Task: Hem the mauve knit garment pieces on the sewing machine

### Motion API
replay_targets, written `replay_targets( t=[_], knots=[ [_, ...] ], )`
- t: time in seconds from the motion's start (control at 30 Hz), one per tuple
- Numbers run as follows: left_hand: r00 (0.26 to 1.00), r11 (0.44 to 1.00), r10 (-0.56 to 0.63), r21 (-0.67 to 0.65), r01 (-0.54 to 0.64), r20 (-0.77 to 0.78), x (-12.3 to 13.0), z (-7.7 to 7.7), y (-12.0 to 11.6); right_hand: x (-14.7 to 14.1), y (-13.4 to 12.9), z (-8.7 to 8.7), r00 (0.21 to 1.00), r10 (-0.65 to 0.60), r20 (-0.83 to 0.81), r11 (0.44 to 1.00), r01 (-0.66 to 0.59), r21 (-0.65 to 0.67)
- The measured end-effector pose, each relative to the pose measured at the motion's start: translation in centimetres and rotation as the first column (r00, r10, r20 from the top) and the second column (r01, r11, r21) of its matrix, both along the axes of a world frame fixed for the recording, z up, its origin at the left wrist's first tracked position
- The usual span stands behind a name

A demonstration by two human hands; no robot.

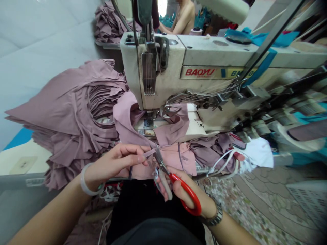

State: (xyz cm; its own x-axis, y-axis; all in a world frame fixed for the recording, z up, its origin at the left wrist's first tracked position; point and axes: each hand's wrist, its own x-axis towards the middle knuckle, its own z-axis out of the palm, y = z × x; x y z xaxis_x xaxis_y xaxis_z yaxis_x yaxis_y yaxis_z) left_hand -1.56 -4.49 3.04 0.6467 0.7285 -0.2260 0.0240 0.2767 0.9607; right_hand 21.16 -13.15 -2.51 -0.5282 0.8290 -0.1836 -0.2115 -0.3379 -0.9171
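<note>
My left hand (127,158) pinches a narrow pale strip (149,153) between thumb and fingers. Red-handled scissors (192,197) are in my right hand (178,187), their blades pointing up and left, right beside the strip's end. Some fingers of my right hand have light wraps. Just beyond both hands, a mauve fabric piece (125,119) loops around the needle area of the sewing machine (158,81). Pink fabric (176,158) lies under the blades at the table's front edge.
Stacked mauve pieces (66,102) cover the table's left side. More mauve fabric (214,149) and a white cloth (259,153) lie to the right. Thread cones (304,103) stand at the far right. Behind the machine, another person (182,18) is partly visible beside a fabric pile (109,22).
</note>
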Motion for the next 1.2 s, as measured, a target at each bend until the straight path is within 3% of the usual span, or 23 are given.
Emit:
replay_targets(
  t=[0.13,0.2,0.37,0.47,0.57,0.7,0.93,1.1,1.17,1.2],
  knots=[
    [0.998,0.998,0.052,0.029,-0.051,-0.020,0.2,0.2,0.2,0.5,-0.3,-0.7,0.999,-0.049,-0.005,0.993,0.048,-0.106],
    [0.998,0.998,0.050,0.032,-0.049,-0.032,0.4,0.3,0.5,1.0,-0.2,-0.4,0.996,-0.056,0.075,0.996,0.061,-0.061],
    [0.994,0.994,-0.090,0.052,0.094,-0.064,1.0,0.8,1.1,1.9,0.4,1.6,0.937,-0.090,0.338,0.993,0.058,0.103],
    [0.977,0.980,-0.165,0.092,0.178,-0.136,1.5,1.0,1.3,1.9,0.8,1.5,0.924,-0.097,0.369,0.995,0.077,0.070],
    [0.956,0.962,-0.160,0.178,0.207,-0.247,1.4,1.0,1.4,2.2,0.9,0.7,0.927,-0.109,0.359,0.994,0.109,0.020],
    [0.917,0.944,-0.070,0.271,0.188,-0.393,0.8,0.4,1.5,2.7,1.0,0.0,0.938,-0.097,0.334,0.995,0.104,-0.001],
    [0.931,0.966,-0.105,0.188,0.180,-0.348,1.1,0.7,2.0,1.4,1.6,0.9,0.890,-0.107,0.443,0.984,0.032,0.173],
    [0.935,0.967,-0.118,0.176,0.185,-0.334,1.3,0.9,1.6,1.1,1.6,0.1,0.875,-0.150,0.459,0.986,0.098,0.137],
    [0.943,0.981,-0.047,0.163,0.106,-0.328,0.4,0.8,1.7,1.8,1.6,-0.2,0.861,-0.173,0.479,0.981,0.108,0.161],
    [0.949,0.985,0.063,0.172,-0.010,-0.309,-0.4,0.8,2.1,2.4,1.7,-0.2,0.837,-0.188,0.514,0.975,0.094,0.203]
  ],
)
